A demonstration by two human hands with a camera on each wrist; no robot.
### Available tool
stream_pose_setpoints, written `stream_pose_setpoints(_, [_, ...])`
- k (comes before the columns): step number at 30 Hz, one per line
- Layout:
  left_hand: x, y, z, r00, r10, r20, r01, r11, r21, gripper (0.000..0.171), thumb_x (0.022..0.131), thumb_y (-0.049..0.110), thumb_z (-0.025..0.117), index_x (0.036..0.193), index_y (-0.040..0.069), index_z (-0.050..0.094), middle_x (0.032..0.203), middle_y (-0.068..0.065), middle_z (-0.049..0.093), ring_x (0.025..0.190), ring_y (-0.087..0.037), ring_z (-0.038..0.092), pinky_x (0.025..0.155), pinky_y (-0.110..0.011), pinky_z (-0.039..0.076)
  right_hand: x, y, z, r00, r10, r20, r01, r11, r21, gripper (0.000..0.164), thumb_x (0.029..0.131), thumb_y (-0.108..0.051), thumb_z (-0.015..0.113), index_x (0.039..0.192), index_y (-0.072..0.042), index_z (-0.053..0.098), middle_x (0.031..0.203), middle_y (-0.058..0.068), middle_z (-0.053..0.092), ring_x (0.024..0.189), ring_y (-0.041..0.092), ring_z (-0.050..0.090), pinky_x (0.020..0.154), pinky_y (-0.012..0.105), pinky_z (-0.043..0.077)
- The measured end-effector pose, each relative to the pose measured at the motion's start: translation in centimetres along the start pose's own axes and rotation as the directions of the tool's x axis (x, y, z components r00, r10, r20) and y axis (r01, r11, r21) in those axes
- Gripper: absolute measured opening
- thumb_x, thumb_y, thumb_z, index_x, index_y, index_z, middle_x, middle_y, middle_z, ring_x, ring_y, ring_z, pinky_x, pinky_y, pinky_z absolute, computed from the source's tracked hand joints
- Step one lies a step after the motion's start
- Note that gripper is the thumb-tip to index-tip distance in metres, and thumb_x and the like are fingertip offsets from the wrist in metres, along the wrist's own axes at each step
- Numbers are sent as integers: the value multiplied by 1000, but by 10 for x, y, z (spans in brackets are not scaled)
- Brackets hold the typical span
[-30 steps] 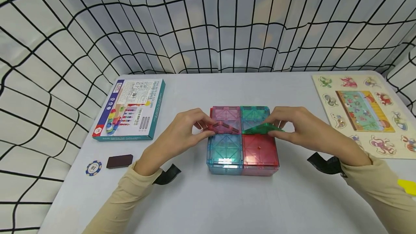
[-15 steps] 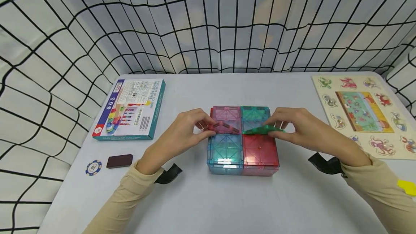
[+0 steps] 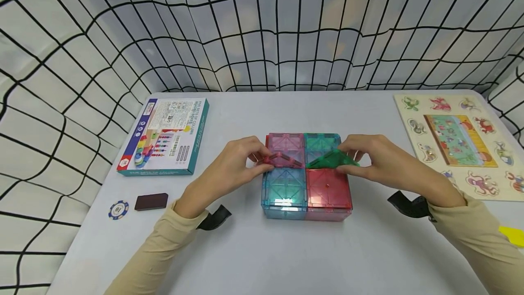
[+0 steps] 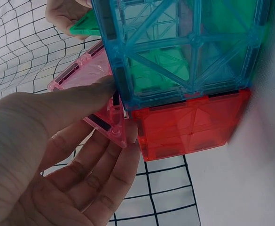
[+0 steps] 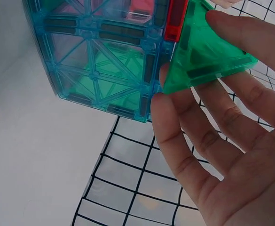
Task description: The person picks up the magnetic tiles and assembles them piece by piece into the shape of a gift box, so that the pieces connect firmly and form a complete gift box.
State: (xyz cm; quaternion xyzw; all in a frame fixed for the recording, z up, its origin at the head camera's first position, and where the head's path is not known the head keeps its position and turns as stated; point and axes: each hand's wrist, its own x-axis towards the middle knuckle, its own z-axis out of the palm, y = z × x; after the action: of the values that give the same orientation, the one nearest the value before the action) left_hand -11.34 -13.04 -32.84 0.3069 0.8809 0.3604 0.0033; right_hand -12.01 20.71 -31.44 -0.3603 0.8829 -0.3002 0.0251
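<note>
My left hand (image 3: 229, 163) pinches a pink triangular magnetic tile (image 4: 81, 73) between thumb and fingers. With my right hand (image 3: 376, 156) I hold a green triangular magnetic tile (image 5: 203, 54), its near face tilted up. Both triangles are over a low block built of see-through magnetic tiles, close to its top. On that top lie four-square quarters: a blue tile (image 3: 284, 190) and a red tile (image 3: 329, 188) nearer me, a pink square tile (image 3: 284, 142) and a teal tile (image 3: 321, 142) farther off. The triangles partly cover the far pair in the head view.
A boxed toy set (image 3: 163, 138) lies at the back left. Nearer are a dark rectangular block (image 3: 151, 202) and a blue-and-white chip (image 3: 118, 210). At the right are a picture puzzle board (image 3: 462, 144) and a yellow thing (image 3: 511, 236) by the sleeve. Black netting (image 3: 286, 31) surrounds the table.
The green triangle has tipped so that more of its face shows in the head view. The pink triangle and both hands stay nearly in place.
</note>
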Motion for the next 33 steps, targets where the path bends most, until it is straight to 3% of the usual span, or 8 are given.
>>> stream_pose_setpoints(5, [0, 0, 0, 1000, -10, 3, 10, 1000, 4, 21, 86, 7, 87, 103, 3, 76, 97, -3, 72, 86, -17, 67, 79, -41, 61, 0, 0, -1, 998, 56, 10, -57, 998, 14, 28, 86, -11, 87, 111, -7, 75, 99, -9, 71, 89, 11, 64, 74, 28, 57])
stream_pose_setpoints(10, [0, 1, 0, 1000, -5, 2, 5, 1000, 2, 21, 86, 6, 87, 103, 3, 76, 98, -4, 72, 86, -17, 67, 79, -40, 61, -1, 0, -2, 998, 62, -6, -62, 998, 9, 28, 87, -9, 86, 113, -7, 75, 99, -8, 72, 88, 11, 64, 75, 29, 57])
stream_pose_setpoints(21, [0, 0, 1, 1000, -3, -6, 3, 1000, 12, 24, 86, 7, 86, 107, 3, 75, 100, -4, 73, 88, -17, 67, 80, -42, 61, 1, 0, -5, 994, -29, -101, 32, 999, 32, 32, 88, -3, 83, 118, -12, 73, 107, -10, 72, 89, 6, 64, 78, 22, 55])
stream_pose_setpoints(33, [0, 1, 2, 1000, 22, -17, -22, 1000, -3, 22, 86, 3, 85, 106, 2, 76, 98, -4, 73, 87, -16, 68, 79, -38, 61, 5, -5, -2, 983, -148, -106, 152, 988, 31, 35, 82, 6, 85, 109, -15, 77, 98, -17, 70, 83, 3, 62, 71, 21, 55])
